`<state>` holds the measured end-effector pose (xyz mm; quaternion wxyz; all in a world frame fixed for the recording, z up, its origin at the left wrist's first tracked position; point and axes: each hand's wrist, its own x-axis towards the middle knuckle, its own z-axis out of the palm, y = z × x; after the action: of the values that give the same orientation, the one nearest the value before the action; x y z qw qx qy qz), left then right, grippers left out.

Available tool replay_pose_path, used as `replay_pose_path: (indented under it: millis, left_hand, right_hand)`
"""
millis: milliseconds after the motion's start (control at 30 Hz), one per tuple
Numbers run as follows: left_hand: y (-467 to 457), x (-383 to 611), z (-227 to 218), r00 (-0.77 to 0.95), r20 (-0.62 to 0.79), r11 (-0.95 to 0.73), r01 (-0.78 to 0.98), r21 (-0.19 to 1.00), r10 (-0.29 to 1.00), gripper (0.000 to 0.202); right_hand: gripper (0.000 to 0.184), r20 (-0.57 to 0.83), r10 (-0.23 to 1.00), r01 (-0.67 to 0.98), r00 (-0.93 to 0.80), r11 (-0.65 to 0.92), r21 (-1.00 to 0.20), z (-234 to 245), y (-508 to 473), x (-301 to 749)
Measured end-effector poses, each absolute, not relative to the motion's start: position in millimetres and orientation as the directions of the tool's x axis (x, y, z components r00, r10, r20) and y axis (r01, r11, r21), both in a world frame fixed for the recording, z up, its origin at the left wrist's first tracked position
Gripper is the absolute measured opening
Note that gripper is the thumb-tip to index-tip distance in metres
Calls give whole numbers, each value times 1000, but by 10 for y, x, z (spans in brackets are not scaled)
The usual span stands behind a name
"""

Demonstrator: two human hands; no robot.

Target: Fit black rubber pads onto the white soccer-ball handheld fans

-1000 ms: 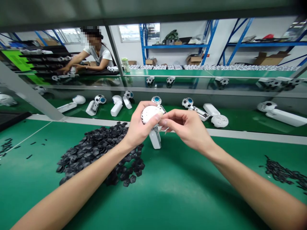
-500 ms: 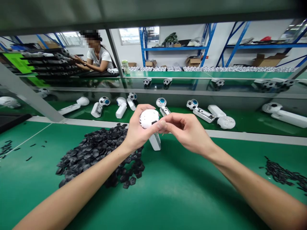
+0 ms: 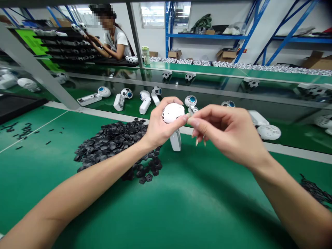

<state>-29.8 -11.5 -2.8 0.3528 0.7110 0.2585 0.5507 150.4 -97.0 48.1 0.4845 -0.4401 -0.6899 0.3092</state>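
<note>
My left hand (image 3: 162, 124) is shut around a white perforated ball (image 3: 173, 113), which sits on top of a white rectangular handle (image 3: 175, 140) that points down below my hand. My right hand (image 3: 223, 133) is at the ball's right side, with thumb and forefinger pinched together against it. Anything between those fingertips is hidden. Under my left wrist lies a heap of black pentagonal pieces (image 3: 114, 145) on the green bench mat (image 3: 166, 211).
Beyond a white strip (image 3: 285, 149), several white ball-and-handle units lie on a green surface, some with black patches, including a loose perforated ball (image 3: 269, 132). A co-worker's hands (image 3: 90, 41) work at a dark rack at the far left. More black pieces (image 3: 315, 192) lie at the right edge.
The whole view has tilted and shifted, so the shelves sit higher. My right hand has come closer and its fingers now pinch at the ball. The co-worker's hands have moved up the rack.
</note>
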Motion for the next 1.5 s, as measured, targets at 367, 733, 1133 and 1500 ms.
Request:
replay_pose_path:
  millis: [367,733,1133,1500]
  left_hand:
    - [-185,-235,-81,276,611,-629,-29,777,742,40]
    - [-74,-242,-54,362,607,-650,-4,760,707,41]
    - [-25,-343,-35,301,571,-613,60,788,763,47]
    - [32,-329,62,225,19,50,-298,953,974,38]
  right_hand:
    - [15,-30,866,792,-499,442,-421,-103,-1025,1031]
    - [16,-124,888,870,-443,393,-297,-203,-1093,824]
    - [7,-58,862,625,-504,317,-713,-97,-1047,1002]
    - [15,225,943,168,-244,270,-948,401,-862,1505]
